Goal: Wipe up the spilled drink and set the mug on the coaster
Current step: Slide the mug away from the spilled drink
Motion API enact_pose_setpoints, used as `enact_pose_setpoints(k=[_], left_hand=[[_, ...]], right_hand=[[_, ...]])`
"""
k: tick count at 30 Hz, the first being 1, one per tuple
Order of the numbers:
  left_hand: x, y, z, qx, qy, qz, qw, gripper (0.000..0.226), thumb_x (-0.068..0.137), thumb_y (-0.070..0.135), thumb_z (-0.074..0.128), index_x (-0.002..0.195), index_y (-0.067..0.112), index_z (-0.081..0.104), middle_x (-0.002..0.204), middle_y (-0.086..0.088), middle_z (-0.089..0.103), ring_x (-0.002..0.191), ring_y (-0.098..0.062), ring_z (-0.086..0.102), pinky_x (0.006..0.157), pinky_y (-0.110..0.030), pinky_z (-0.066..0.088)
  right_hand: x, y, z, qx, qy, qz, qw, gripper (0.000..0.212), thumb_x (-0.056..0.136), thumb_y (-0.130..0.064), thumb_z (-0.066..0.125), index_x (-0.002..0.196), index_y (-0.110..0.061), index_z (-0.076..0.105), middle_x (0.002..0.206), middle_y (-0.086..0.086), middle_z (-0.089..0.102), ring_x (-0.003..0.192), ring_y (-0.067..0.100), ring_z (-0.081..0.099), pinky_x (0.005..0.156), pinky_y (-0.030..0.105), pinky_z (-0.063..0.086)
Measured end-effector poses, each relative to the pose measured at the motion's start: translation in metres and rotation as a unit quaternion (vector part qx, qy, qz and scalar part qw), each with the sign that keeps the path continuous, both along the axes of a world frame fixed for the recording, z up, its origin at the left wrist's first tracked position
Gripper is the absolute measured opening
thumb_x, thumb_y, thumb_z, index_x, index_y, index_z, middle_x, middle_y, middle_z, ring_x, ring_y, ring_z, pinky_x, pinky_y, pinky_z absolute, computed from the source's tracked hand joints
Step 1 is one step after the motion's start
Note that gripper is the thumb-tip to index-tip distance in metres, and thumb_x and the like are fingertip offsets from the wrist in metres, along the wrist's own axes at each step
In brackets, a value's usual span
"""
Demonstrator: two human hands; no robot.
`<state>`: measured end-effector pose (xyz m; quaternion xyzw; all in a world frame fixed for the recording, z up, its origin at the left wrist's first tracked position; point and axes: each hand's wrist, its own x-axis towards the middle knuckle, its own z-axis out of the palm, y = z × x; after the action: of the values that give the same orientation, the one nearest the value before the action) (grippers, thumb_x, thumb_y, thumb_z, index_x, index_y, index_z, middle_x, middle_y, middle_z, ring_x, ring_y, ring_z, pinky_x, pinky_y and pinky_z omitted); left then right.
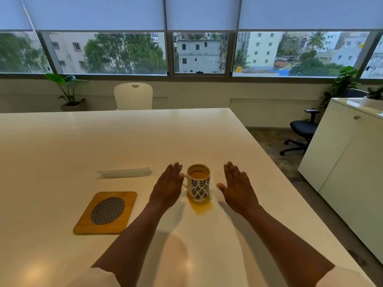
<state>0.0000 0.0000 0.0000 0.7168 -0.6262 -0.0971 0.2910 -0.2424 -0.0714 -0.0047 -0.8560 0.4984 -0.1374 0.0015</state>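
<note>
A white mug (199, 184) with a dark leaf pattern stands upright on the white table (103, 141), holding yellow-brown drink. A yellow spill (202, 207) pools around its base toward me. My left hand (169, 184) lies flat just left of the mug, hiding the handle, fingers together. My right hand (238, 186) is flat a little to the mug's right, apart from it. Neither hand holds anything. A square wooden coaster (105, 213) with a dark woven oval sits to the left. A folded white cloth or paper (125, 172) lies behind the coaster.
The table's right edge runs diagonally close to my right arm. A white chair (133, 96) stands at the far side. A white cabinet (348, 162) and a black office chair (300, 133) are off to the right. Potted plants stand by the windows.
</note>
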Motion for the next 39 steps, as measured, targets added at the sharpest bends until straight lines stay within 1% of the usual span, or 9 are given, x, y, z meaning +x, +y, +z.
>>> enact_pose_setpoints(k=[3, 8, 14, 18, 21, 25, 27, 31, 39], left_hand=[[0.0, 0.0, -0.005, -0.019, 0.025, 0.021, 0.999, 0.049, 0.104, 0.044, 0.024, 0.145, 0.026, 0.043, 0.155, 0.005, 0.039, 0.145, -0.012, 0.029, 0.116, -0.032, 0.023], [-0.002, 0.001, -0.01, -0.081, 0.075, 0.039, 0.993, 0.041, 0.103, 0.045, 0.034, 0.124, 0.027, 0.064, 0.127, 0.005, 0.066, 0.118, -0.015, 0.056, 0.094, -0.027, 0.04], [-0.006, -0.008, -0.009, -0.081, 0.161, 0.072, 0.981, 0.023, 0.1, 0.03, 0.049, 0.098, 0.02, 0.069, 0.091, 0.005, 0.072, 0.085, -0.013, 0.063, 0.066, -0.017, 0.04], [-0.008, -0.014, -0.006, -0.04, 0.302, 0.087, 0.949, 0.02, 0.094, 0.026, 0.053, 0.088, 0.016, 0.069, 0.087, -0.001, 0.074, 0.077, -0.019, 0.064, 0.068, -0.035, 0.049], [-0.009, -0.013, -0.007, -0.026, 0.369, 0.077, 0.926, 0.02, 0.093, 0.026, 0.051, 0.083, 0.016, 0.066, 0.081, 0.0, 0.073, 0.066, -0.016, 0.06, 0.053, -0.029, 0.044], [-0.012, -0.017, -0.008, -0.017, 0.416, 0.082, 0.905, 0.025, 0.094, 0.027, 0.047, 0.079, 0.012, 0.062, 0.076, -0.003, 0.068, 0.06, -0.018, 0.055, 0.05, -0.026, 0.037], [-0.015, -0.02, -0.009, -0.025, 0.402, 0.09, 0.911, 0.034, 0.098, 0.032, 0.046, 0.074, 0.012, 0.06, 0.072, -0.004, 0.064, 0.058, -0.017, 0.052, 0.049, -0.025, 0.035], [-0.021, -0.026, -0.009, -0.049, 0.363, 0.102, 0.925, 0.049, 0.101, 0.043, 0.043, 0.064, 0.012, 0.051, 0.065, -0.005, 0.054, 0.061, -0.02, 0.046, 0.062, -0.035, 0.036], [-0.023, -0.036, -0.014, -0.058, 0.328, 0.119, 0.936, 0.053, 0.104, 0.039, 0.033, 0.06, 0.012, 0.047, 0.062, -0.007, 0.05, 0.064, -0.024, 0.047, 0.065, -0.038, 0.037]], right_hand=[[-0.003, -0.002, -0.008, 0.032, 0.007, -0.008, 0.999, 0.071, 0.102, -0.05, 0.026, 0.155, -0.013, -0.003, 0.165, 0.008, -0.005, 0.152, 0.023, 0.0, 0.123, 0.042, 0.005], [-0.003, -0.005, -0.021, 0.073, 0.023, -0.006, 0.997, 0.07, 0.102, -0.049, 0.027, 0.156, -0.013, 0.0, 0.165, 0.007, -0.001, 0.152, 0.023, 0.003, 0.122, 0.042, 0.007], [0.0, -0.006, -0.036, 0.132, 0.008, -0.013, 0.991, 0.069, 0.102, -0.047, 0.029, 0.156, -0.013, 0.005, 0.165, 0.006, 0.003, 0.152, 0.021, 0.003, 0.123, 0.041, 0.006], [0.0, -0.008, -0.041, 0.13, 0.009, -0.017, 0.991, 0.063, 0.103, -0.044, 0.027, 0.156, -0.014, 0.011, 0.165, 0.006, 0.007, 0.152, 0.021, 0.004, 0.123, 0.041, 0.005], [0.001, -0.006, -0.044, 0.114, 0.01, -0.018, 0.993, 0.061, 0.103, -0.042, 0.024, 0.156, -0.014, 0.012, 0.165, 0.006, 0.008, 0.152, 0.021, 0.005, 0.123, 0.041, 0.007], [-0.001, -0.003, -0.047, 0.094, -0.008, -0.023, 0.995, 0.061, 0.102, -0.042, 0.026, 0.155, -0.015, 0.016, 0.164, 0.004, 0.013, 0.152, 0.02, 0.009, 0.123, 0.039, 0.008], [-0.001, -0.002, -0.048, 0.091, -0.023, -0.026, 0.995, 0.061, 0.101, -0.042, 0.027, 0.155, -0.016, 0.018, 0.164, 0.003, 0.015, 0.152, 0.018, 0.01, 0.124, 0.038, 0.008], [-0.001, -0.002, -0.049, 0.086, -0.036, -0.026, 0.995, 0.061, 0.1, -0.043, 0.028, 0.154, -0.016, 0.021, 0.163, 0.003, 0.019, 0.151, 0.018, 0.013, 0.124, 0.038, 0.01], [-0.002, -0.002, -0.048, 0.084, -0.035, -0.029, 0.995, 0.061, 0.1, -0.042, 0.029, 0.155, -0.016, 0.021, 0.163, 0.003, 0.019, 0.151, 0.018, 0.013, 0.123, 0.037, 0.009]])
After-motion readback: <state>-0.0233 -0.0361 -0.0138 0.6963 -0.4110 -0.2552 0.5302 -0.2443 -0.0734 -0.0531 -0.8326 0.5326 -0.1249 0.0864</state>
